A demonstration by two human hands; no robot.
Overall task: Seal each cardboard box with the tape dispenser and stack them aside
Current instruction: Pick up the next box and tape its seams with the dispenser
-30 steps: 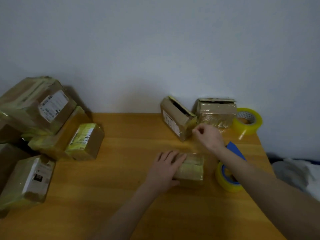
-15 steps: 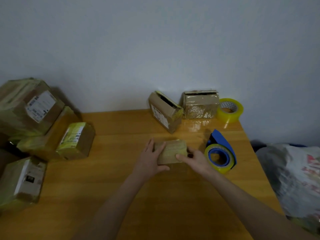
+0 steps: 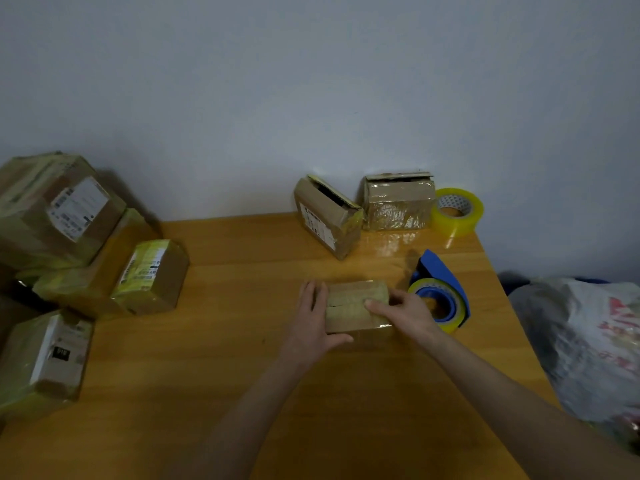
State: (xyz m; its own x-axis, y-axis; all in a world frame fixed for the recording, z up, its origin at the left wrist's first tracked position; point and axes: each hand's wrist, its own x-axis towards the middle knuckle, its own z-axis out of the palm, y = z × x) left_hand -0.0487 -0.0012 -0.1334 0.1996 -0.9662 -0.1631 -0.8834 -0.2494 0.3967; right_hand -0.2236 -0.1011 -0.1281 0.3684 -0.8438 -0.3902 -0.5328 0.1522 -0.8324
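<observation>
Small cardboard box (image 3: 356,304): lies flat at the centre of the bench (image 3: 242,271), tape across its top, held at both ends.
Left hand (image 3: 308,327): fingers (image 3: 313,292) lie over the box's left end, thumb hooked along its near edge, gripping it.
Right hand (image 3: 403,311): fingers curl over the box's right end, gripping it.
Tape dispenser (image 3: 441,294): blue, just right of the right hand.
Tape roll (image 3: 457,211): upper right, beside 2 open boxes (image 3: 327,216).
Sealed boxes (image 3: 55,216): piled at the left.
</observation>
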